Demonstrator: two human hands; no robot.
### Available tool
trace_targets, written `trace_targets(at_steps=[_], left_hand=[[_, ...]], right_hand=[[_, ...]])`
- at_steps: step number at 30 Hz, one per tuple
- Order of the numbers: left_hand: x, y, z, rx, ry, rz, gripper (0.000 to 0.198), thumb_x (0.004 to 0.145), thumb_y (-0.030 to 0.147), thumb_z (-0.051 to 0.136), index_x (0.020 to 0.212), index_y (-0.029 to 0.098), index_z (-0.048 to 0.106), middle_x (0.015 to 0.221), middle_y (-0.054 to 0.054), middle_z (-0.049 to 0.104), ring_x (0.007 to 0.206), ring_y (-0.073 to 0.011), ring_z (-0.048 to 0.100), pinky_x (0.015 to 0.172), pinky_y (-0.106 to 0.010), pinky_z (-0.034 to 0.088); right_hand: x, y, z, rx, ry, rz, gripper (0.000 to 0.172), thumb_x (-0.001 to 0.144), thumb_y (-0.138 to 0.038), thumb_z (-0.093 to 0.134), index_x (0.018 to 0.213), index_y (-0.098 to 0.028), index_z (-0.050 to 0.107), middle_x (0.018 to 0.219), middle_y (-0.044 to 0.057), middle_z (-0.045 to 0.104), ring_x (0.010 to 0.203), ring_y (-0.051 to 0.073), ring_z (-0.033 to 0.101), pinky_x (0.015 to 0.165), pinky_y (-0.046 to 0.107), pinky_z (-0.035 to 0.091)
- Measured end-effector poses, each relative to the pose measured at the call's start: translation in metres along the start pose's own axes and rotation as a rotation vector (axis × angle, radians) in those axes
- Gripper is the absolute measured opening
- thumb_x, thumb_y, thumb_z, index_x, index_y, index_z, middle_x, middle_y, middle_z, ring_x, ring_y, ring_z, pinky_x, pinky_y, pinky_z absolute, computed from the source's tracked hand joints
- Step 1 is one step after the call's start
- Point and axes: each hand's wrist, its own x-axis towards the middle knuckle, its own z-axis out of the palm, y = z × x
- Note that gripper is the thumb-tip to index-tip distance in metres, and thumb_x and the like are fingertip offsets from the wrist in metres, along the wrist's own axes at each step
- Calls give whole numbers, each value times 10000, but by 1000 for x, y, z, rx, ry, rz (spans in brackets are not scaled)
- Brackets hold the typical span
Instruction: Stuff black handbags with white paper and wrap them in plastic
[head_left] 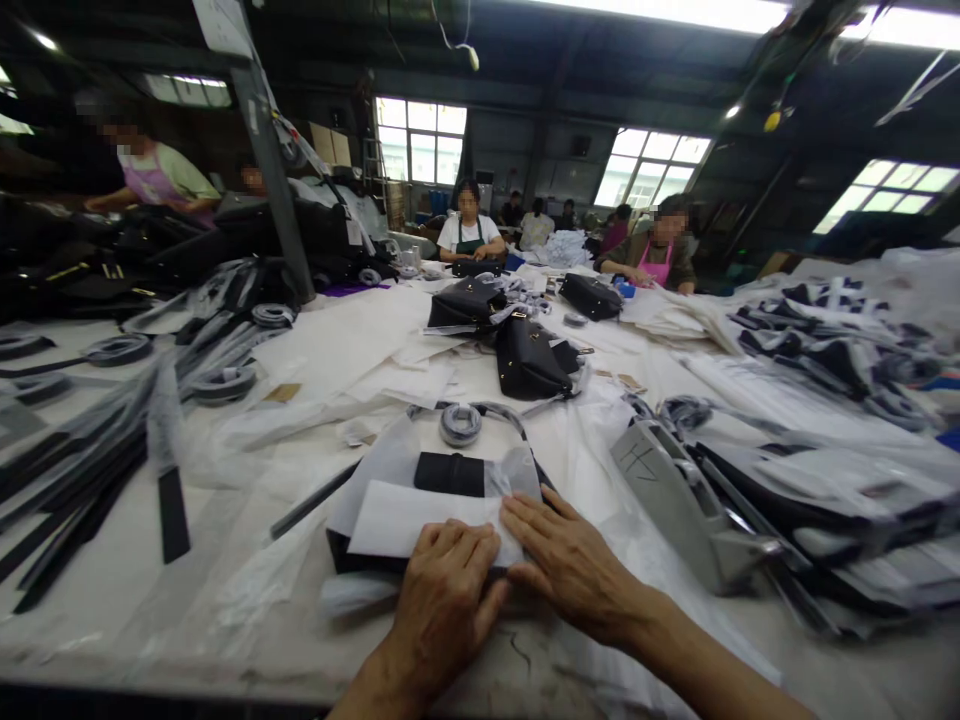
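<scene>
A black handbag [343, 556] lies before me on the table, mostly covered by white wrapping. Across its front runs a folded white paper sheet [394, 522], with a black flap or tab [450, 474] showing just above it. My left hand [448, 590] rests on the lower edge of the sheet, fingers bent and pressed together, thumb to the right. My right hand [566, 560] lies on the right end of the wrapping with its fingers stretched out flat. Above the bag sits a wrapped, coiled strap [460, 425], inside the arch of the handle [517, 420].
A grey tape dispenser [667, 500] stands right of my hands, beside stacked wrapped black pieces [817, 530]. Long black straps [97, 470] spread over the left side. Finished-looking black bags [529, 358] lie farther back. Several co-workers [471, 235] sit around the table.
</scene>
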Motion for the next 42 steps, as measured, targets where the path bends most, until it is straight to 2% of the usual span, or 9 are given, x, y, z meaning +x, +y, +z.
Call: trace_targets(at_steps=[3, 5, 7, 10, 14, 20, 25, 32, 42], left_hand=[[-1, -5, -1, 53, 53, 74, 213, 920, 235, 586, 1131, 232, 610, 1118, 9, 700, 945, -219, 576, 850, -364, 368], [-1, -12, 0, 103, 82, 135, 216, 955, 255, 538, 1155, 239, 619, 1112, 17, 708, 948, -210, 582, 856, -350, 366], [-1, -20, 3, 157, 88, 201, 234, 960, 274, 537, 1176, 235, 620, 1116, 14, 710, 958, -205, 586, 866, -343, 364], [0, -29, 8, 217, 110, 279, 253, 947, 278, 554, 1185, 220, 619, 1111, 2, 712, 954, -202, 592, 866, -342, 364], [1, -29, 8, 228, 142, 302, 249, 955, 287, 525, 1167, 205, 625, 1055, -6, 720, 930, -202, 599, 848, -342, 367], [2, -28, 8, 222, 162, 297, 250, 965, 336, 518, 1152, 209, 625, 1017, -8, 720, 902, -201, 602, 829, -334, 375], [0, -30, 10, 212, 160, 274, 257, 963, 382, 537, 1151, 228, 620, 1005, -8, 718, 892, -201, 614, 815, -331, 388], [0, -30, 10, 192, 162, 266, 250, 965, 377, 532, 1147, 229, 618, 1002, -11, 720, 888, -203, 615, 809, -334, 390], [-1, -26, 9, 168, 152, 240, 236, 985, 347, 499, 1144, 219, 619, 1012, -17, 714, 900, -198, 608, 825, -338, 379]], right_hand=[[-10, 10, -5, 19, -7, 155, 415, 1017, -448, 495, 1345, -216, 595, 1372, 88, 613, 1337, 272, 497, 1195, 530, 248], [-23, 21, -24, 56, 99, 225, 343, 1031, -426, 462, 1266, -263, 650, 1296, 51, 669, 1324, 261, 511, 1191, 529, 249], [-46, 39, -51, 77, 285, 355, 334, 1018, -431, 462, 1172, -249, 696, 1212, 62, 708, 1228, 262, 588, 1125, 473, 365], [-92, 75, -96, 39, 475, 762, 369, 955, -487, 492, 1011, -211, 731, 1038, 73, 747, 993, 260, 676, 900, 364, 502], [-141, 118, -132, -22, 227, 1183, 357, 878, -440, 480, 813, -192, 728, 808, 49, 728, 845, 254, 663, 723, 310, 458], [-135, 141, -129, 116, 5, 1168, 344, 748, -403, 632, 480, -187, 618, 465, -3, 525, 528, 156, 502, 537, 273, 305], [-122, 149, -123, 305, -44, 1185, 302, 717, -361, 653, 481, -176, 616, 452, -19, 509, 492, 119, 435, 515, 249, 295], [-131, 144, -109, 535, 67, 1251, 252, 667, -401, 713, 635, -154, 674, 600, 11, 638, 521, 100, 457, 496, 214, 309], [-135, 122, -91, 788, 272, 1324, 390, 587, -507, 748, 717, -150, 657, 783, 75, 706, 646, 143, 582, 544, 238, 341]])
